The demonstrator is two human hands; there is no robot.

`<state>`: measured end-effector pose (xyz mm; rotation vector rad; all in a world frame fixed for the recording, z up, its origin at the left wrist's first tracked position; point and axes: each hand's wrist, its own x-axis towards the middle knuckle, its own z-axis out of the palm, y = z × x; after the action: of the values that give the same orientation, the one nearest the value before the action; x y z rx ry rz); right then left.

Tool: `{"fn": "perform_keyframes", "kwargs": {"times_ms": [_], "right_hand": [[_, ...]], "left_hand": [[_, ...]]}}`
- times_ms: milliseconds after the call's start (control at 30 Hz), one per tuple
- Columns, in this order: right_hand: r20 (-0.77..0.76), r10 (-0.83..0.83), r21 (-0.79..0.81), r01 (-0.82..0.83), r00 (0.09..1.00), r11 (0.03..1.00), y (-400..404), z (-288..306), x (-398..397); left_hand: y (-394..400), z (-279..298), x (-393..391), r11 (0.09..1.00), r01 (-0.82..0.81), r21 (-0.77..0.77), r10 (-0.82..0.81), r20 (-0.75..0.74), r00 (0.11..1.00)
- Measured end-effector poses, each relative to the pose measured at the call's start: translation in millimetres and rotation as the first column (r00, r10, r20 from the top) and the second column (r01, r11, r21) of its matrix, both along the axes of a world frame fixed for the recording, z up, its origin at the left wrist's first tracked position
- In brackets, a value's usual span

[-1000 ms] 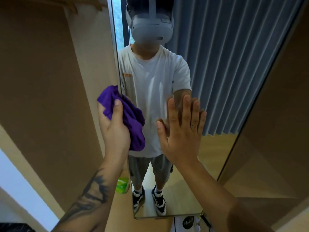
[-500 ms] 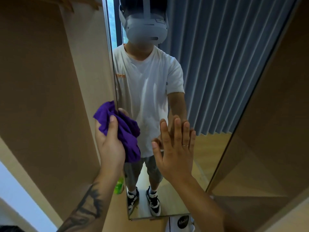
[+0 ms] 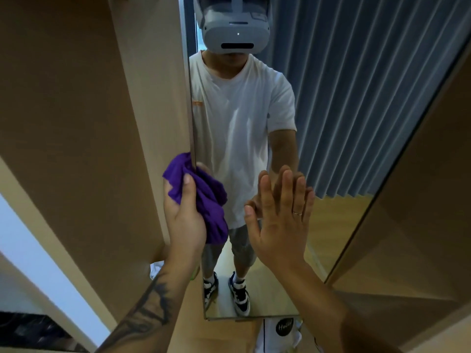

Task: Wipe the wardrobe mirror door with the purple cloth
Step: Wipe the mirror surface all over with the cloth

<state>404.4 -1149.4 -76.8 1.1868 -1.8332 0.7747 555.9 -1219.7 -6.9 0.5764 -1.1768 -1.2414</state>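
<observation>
While left hand (image 3: 182,220) grips purple cloth (image 3: 204,200) at mirror door (image 3: 331,123) edge, right hand (image 3: 277,222) presses glass, fingers straight.

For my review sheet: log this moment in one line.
left hand grips purple cloth at mirror door left edge | right hand flat on glass

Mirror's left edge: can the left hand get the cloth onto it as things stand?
Likely yes: the left hand already holds the purple cloth against the mirror door there, with nothing between.
</observation>
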Motion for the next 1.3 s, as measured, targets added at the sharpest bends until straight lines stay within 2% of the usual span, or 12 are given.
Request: {"fn": "perform_keyframes", "kwargs": {"times_ms": [200, 333, 433, 500, 600, 667, 900, 967, 1033, 1133, 1167, 1300], "right_hand": [[0.001, -0.008, 0.012, 0.008, 1.0, 1.0, 0, 0, -1], [-0.011, -0.001, 0.012, 0.001, 1.0, 1.0, 0, -1, -2], [-0.004, 0.004, 0.009, -0.004, 1.0, 1.0, 1, -1, -1], [-0.008, 0.007, 0.005, -0.007, 1.0, 1.0, 1, -1, 0], [-0.002, 0.004, 0.006, -0.004, 1.0, 1.0, 1, 0, 0], [0.001, -0.003, -0.003, 0.003, 1.0, 1.0, 1, -1, 1], [0.002, 0.009, -0.004, -0.009, 1.0, 1.0, -1, -3, -1], [-0.003, 0.007, -0.005, -0.007, 1.0, 1.0, -3, -4, -1], [-0.002, 0.012, -0.003, -0.012, 1.0, 1.0, -3, -4, -2], [0.013, 0.009, -0.005, -0.009, 1.0, 1.0, -2, -5, -2], [0.01, 0.014, -0.01, -0.014, 1.0, 1.0, -2, -6, -2], [0.011, 0.028, -0.01, -0.028, 1.0, 1.0, -1, -4, -2]], "left_hand": [[4, -54, 5, 0.987, 0.023, 0.158, -0.044, 0.132, 0.99], [2, -20, 2, 0.998, 0.011, 0.057, -0.014, 0.042, 0.999], [-1, -4, 0, 0.999, -0.014, -0.029, 0.015, 0.049, 0.999], [-5, -20, 1, 0.999, -0.023, -0.045, 0.027, 0.087, 0.996], [0, -65, 5, 1.0, 0.0, 0.024, -0.005, 0.22, 0.975], [6, -80, 7, 0.998, 0.007, 0.064, -0.022, 0.246, 0.969], [4, -6, 0, 0.997, -0.061, -0.044, 0.068, 0.186, 0.98], [2, -9, -2, 0.996, -0.076, -0.041, 0.082, 0.167, 0.983], [4, -38, -2, 0.996, -0.086, 0.027, 0.078, 0.206, 0.976], [15, -90, 4, 0.962, -0.058, 0.265, -0.013, 0.257, 0.966], [18, -96, 5, 0.954, -0.052, 0.296, -0.029, 0.264, 0.964], [14, -66, 5, 0.967, -0.073, 0.245, 0.005, 0.266, 0.964]]}}
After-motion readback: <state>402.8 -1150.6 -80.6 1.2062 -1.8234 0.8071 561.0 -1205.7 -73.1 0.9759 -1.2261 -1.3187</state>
